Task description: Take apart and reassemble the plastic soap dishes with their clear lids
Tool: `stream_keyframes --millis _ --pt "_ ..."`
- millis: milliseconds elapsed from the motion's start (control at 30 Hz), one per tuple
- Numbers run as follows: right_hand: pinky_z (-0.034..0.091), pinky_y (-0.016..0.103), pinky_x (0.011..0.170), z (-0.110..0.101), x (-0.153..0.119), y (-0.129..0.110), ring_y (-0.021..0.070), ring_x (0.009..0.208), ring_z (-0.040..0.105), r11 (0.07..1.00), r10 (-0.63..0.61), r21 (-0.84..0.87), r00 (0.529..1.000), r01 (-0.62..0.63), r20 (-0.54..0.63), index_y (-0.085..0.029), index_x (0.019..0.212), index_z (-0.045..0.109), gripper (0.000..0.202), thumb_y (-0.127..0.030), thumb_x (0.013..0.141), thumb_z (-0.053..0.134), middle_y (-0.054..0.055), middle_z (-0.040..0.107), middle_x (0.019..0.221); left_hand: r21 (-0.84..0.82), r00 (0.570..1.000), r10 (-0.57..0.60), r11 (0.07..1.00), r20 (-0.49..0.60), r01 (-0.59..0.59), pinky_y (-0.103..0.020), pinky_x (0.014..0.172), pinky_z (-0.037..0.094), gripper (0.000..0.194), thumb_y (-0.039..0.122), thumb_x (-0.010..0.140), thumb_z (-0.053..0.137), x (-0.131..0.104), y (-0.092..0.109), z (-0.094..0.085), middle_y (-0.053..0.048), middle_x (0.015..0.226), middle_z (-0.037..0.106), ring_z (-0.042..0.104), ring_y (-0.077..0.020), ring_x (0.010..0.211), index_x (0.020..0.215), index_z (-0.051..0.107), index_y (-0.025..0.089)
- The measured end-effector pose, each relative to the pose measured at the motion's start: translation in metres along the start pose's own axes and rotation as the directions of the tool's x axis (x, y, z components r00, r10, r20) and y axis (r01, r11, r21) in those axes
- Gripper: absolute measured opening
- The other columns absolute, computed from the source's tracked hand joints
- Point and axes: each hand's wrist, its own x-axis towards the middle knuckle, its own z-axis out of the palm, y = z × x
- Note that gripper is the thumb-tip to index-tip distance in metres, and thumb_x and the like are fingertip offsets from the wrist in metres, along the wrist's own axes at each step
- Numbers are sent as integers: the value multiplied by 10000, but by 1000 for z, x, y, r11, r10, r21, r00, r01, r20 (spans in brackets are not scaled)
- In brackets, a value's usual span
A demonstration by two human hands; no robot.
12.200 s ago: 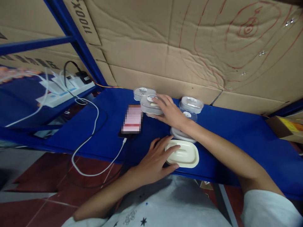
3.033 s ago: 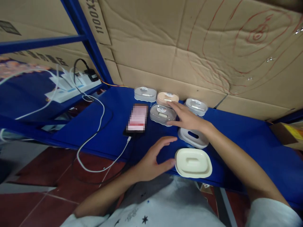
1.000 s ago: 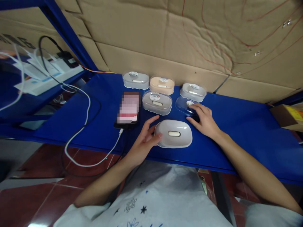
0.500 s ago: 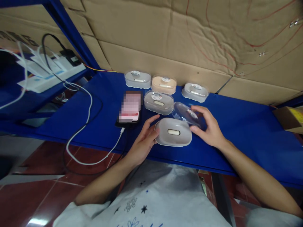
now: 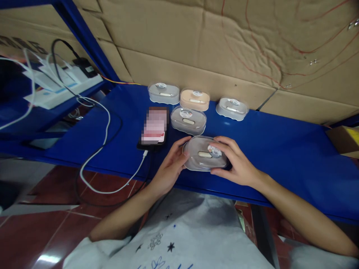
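Note:
A grey oval box [image 5: 193, 164] sits near the front edge of the blue table, its top showing a pale slot-shaped piece. Over it lies a clear plastic lid [image 5: 196, 144] with a round sticker; whether it is fully seated I cannot tell. My left hand [image 5: 172, 164] grips the box's left end, thumb on the near side. On the right, my right hand [image 5: 235, 160] is closed around the lid's edge, fingers on top and thumb at the front. Just behind stands another lidded grey box [image 5: 193, 129], touched by neither hand.
Along the cardboard wall stand a grey lidded box [image 5: 164, 98], a peach one [image 5: 194, 104] and another grey one [image 5: 231, 112]. A phone [image 5: 154, 127] with a white charging cable [image 5: 108, 130] lies left. A power strip [image 5: 64, 89] sits on the left shelf.
My right hand has brought the clear lid left and down from beside the grey box onto its top. My left hand has stayed on the box.

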Motion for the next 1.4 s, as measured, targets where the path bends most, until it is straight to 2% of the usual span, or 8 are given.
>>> stream_keyframes --millis 333,533,733,900,1000,1100,1267,1400 --pt "428 643 1223 1 0 1 412 1549 378 994 -26 -101 996 35 90 -299 1703 193 957 -517 947 739 183 395 1640 40 999 5 999 -40 -3 -283 849 564 495 459 937 762 0 1 1 -54 1387 685 682 -226 1159 1386 610 314" --pt "424 661 1213 -15 -1 31 411 1534 397 978 28 -208 997 -13 68 -308 1699 203 891 -491 979 695 185 403 1637 82 998 22 996 57 -27 -491 1182 466 538 399 988 708 -2 1 1 -57 1674 441 542 -300 1442 1492 521 367" --pt "395 669 1216 -22 -6 59 426 1556 358 956 120 -270 993 -114 8 -309 1685 254 859 -569 979 667 184 368 1674 349 971 163 912 176 -216 -503 1239 416 478 373 1032 646 -6 -4 0 -52 1718 342 382 -308 1562 1495 530 387" --pt "283 685 1261 -27 8 60 359 1607 302 964 160 -207 986 -165 -44 -320 1676 288 634 -534 1098 437 137 388 1703 622 922 270 681 277 -387 -510 1266 383 503 331 1054 594 -13 -6 3 -64 1723 307 370 -301 1568 1539 478 400" --pt "329 597 1275 -35 42 74 283 1560 411 977 145 -140 984 -158 -100 -275 1618 425 539 -483 1132 323 123 487 1647 774 884 295 433 362 -461 -540 1299 320 574 313 1056 573 -17 -4 9 -88 1757 250 305 -312 1603 1597 390 369" --pt "354 569 1274 -35 91 96 260 1530 461 971 143 -185 989 -149 -48 -260 1584 485 559 -507 1129 275 115 528 1617 840 844 284 179 455 -513 -587 1301 291 601 306 1057 547 -16 -3 18 -126 1779 203 249 -345 1627 1625 353 316" --pt "364 581 1259 -14 156 116 310 1547 435 959 151 -253 985 -126 81 -199 1554 538 550 -487 1114 372 143 529 1615 872 834 258 -115 488 -475 -665 1283 249 627 322 1040 557 -1 -4 26 -193 1771 212 233 -385 1631 1630 357 249" --pt "364 633 1217 -6 158 104 374 1505 479 941 174 -311 978 -131 114 -135 1537 550 529 -409 1119 377 202 537 1593 907 864 288 -216 413 -361 -708 1268 218 686 311 1005 618 15 -6 28 -213 1760 239 241 -422 1622 1636 361 231"
